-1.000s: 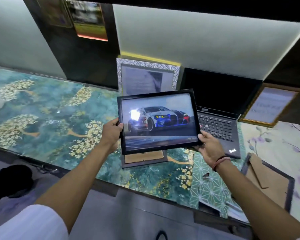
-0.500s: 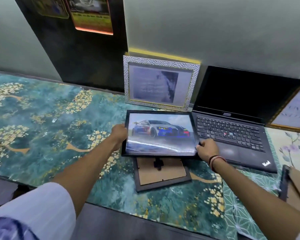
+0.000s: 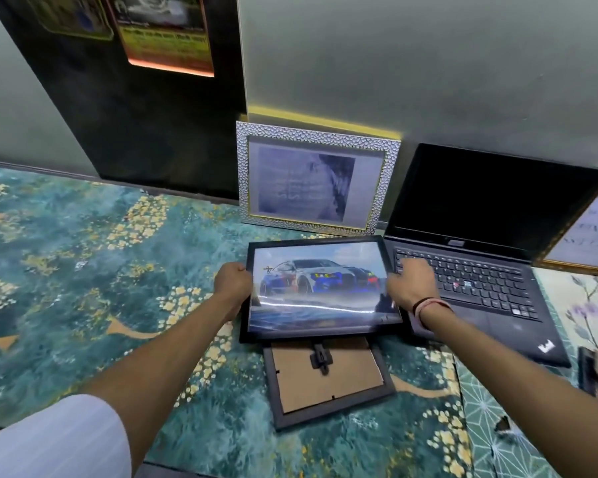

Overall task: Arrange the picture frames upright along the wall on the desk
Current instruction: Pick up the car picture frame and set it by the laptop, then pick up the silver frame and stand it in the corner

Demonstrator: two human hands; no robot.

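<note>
Fingers of the left hand (image 3: pixel 233 282) are curled closed around the left edge of the car picture frame (image 3: pixel 320 290), and fingers of the right hand (image 3: pixel 411 288) are wrapped over its right edge. The car picture frame is held tilted back, low over the counter (image 3: pixel 66 270). Just behind it, a silver frame (image 3: pixel 316 179) is propped upright against the wall (image 3: pixel 428 63). Just in front of it, a dark frame (image 3: pixel 328 382) is laid face down. To its right, an open laptop (image 3: pixel 480 257) is seen, and beyond that a gold frame (image 3: pixel 587 236) is leaned at the wall.
</note>
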